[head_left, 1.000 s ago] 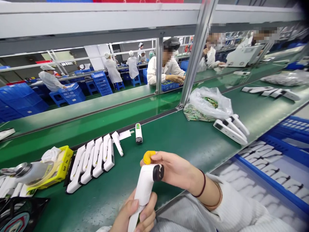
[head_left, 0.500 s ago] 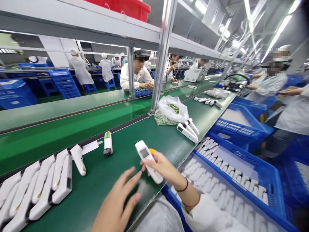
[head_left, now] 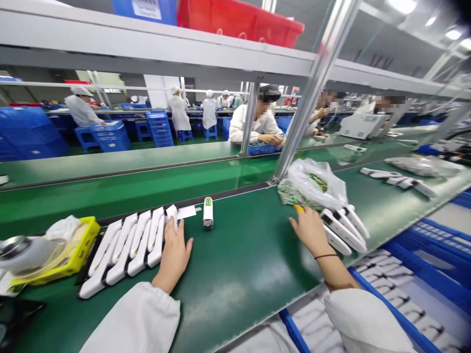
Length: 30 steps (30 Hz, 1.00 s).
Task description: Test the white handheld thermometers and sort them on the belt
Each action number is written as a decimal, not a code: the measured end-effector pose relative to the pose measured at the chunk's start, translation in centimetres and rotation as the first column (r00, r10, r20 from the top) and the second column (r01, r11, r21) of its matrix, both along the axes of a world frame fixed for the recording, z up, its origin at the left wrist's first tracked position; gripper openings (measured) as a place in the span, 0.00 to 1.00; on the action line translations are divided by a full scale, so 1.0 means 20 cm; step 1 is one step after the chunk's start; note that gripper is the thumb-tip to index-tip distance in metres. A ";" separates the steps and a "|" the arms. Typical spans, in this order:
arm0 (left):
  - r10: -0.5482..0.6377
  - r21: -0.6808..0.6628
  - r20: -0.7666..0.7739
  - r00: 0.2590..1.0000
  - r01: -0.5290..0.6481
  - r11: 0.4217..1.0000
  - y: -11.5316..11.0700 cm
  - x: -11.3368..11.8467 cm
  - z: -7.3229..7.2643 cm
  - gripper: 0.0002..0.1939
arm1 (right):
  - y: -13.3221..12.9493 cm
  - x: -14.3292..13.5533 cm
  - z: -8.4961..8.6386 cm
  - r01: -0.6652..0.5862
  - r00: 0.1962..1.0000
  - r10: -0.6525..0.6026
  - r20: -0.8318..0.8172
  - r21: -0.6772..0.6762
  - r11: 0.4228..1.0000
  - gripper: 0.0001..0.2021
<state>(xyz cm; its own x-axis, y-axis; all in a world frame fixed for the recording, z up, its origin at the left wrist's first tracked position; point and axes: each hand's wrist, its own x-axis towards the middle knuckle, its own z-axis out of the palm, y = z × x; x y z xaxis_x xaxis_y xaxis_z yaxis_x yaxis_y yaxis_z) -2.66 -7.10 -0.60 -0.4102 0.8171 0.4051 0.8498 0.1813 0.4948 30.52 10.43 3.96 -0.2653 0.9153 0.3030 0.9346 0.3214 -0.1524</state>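
My left hand (head_left: 175, 255) reaches over the near end of the last white handheld thermometer (head_left: 171, 212) in a row. Its fingers are stretched, the thumb stands apart, and the fingertips seem to touch the casing. My right hand (head_left: 309, 230), fingers spread and a yellow cover (head_left: 299, 209) on one fingertip, lies beside a group of white thermometers (head_left: 346, 229); nothing shows in its grasp. Between my hands, one thermometer (head_left: 208, 214) lies alone with a green patch showing at its far end. The row of thermometers (head_left: 138, 242) lies left of my left hand.
A clear bag of green parts (head_left: 312, 184) stands by the metal post (head_left: 305, 98). At far left is a yellow basket (head_left: 79, 255). Blue crates (head_left: 445, 264) holding white casings lie below the bench's right edge. A co-worker (head_left: 253, 125) sits across the line.
My right hand has moved right to the group and let go of the thermometer it held. My left hand has moved left to the row's end. The view has turned left.
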 end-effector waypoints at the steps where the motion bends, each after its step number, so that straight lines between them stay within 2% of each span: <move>1: 0.011 0.005 0.034 0.999 -0.011 1.000 -0.01 0.00 0.00 0.20 | 0.00 -0.11 -0.01 -0.138 0.990 0.138 0.014 -0.009 0.990 0.17; 3: 0.011 0.017 0.113 0.994 -0.013 1.000 -0.02 0.00 0.01 0.15 | -0.03 -0.35 -0.03 -0.387 0.921 0.389 0.014 -0.060 0.920 0.19; 6: -0.021 0.045 0.248 0.969 0.010 0.999 -0.05 0.01 0.03 0.07 | -0.07 -0.71 -0.07 -0.656 0.751 0.660 0.005 -0.104 0.747 0.25; 8: -0.044 0.078 0.350 0.936 0.017 0.997 -0.07 0.02 0.04 0.05 | -0.07 -0.89 -0.09 -0.768 0.635 0.772 -0.021 -0.126 0.628 0.27; 10: -0.075 0.112 0.469 0.880 0.024 0.993 -0.10 0.03 0.04 0.04 | -0.05 -1.00 -0.10 -0.812 0.578 0.815 -0.052 -0.134 0.568 0.26; 13: -0.129 0.157 0.685 0.717 0.028 0.987 -0.13 0.04 0.03 0.05 | -0.02 -1.05 -0.11 -0.828 0.558 0.823 -0.106 -0.127 0.546 0.23; 16: -0.178 0.199 0.872 0.455 0.002 0.980 -0.16 0.05 0.05 0.16 | -0.01 -1.02 -0.13 -0.836 0.549 0.812 -0.197 -0.120 0.536 0.18; 18: -0.220 0.229 0.936 0.274 -0.002 0.973 -0.18 0.05 0.08 0.24 | -0.02 -0.97 -0.14 -0.821 0.567 0.775 -0.279 -0.123 0.557 0.15; 20: -0.265 0.266 0.956 0.123 0.009 0.964 -0.20 0.06 0.12 0.30 | -0.02 -0.93 -0.14 -0.793 0.595 0.711 -0.375 -0.129 0.596 0.13; 23: -0.317 0.318 0.948 -0.024 0.043 0.947 -0.22 0.07 0.18 0.28 | -0.05 -0.89 -0.13 -0.746 0.618 0.590 -0.520 -0.150 0.649 0.16; 25: -0.331 0.337 0.940 -0.081 0.080 0.938 -0.23 0.08 0.20 0.22 | -0.10 -0.88 -0.11 -0.737 0.586 0.475 -0.656 -0.188 0.649 0.21; 27: -0.330 0.341 0.938 -0.107 0.106 0.934 -0.24 0.09 0.21 0.19 | -0.16 -0.88 -0.07 -0.782 0.465 0.257 -0.848 -0.257 0.568 0.23; 29: -0.326 0.336 0.940 -0.100 0.109 0.936 -0.23 0.10 0.20 0.19 | -0.24 -0.88 -0.04 -0.854 0.312 -0.031 -0.950 -0.295 0.429 0.19; 30: -0.325 0.333 0.942 -0.087 0.105 0.937 -0.23 0.10 0.20 0.20 | -0.27 -0.88 -0.03 -0.882 0.262 -0.139 -0.955 -0.296 0.368 0.17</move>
<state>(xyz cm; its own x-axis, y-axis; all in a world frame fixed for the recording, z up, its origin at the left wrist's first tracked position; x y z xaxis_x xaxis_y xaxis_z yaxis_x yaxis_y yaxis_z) -0.70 -11.75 3.39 -0.2796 0.9508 -0.1337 -0.5452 -0.0426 0.8372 12.98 5.00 3.36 -0.7578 0.6520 -0.0254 -0.0980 -0.1522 -0.9835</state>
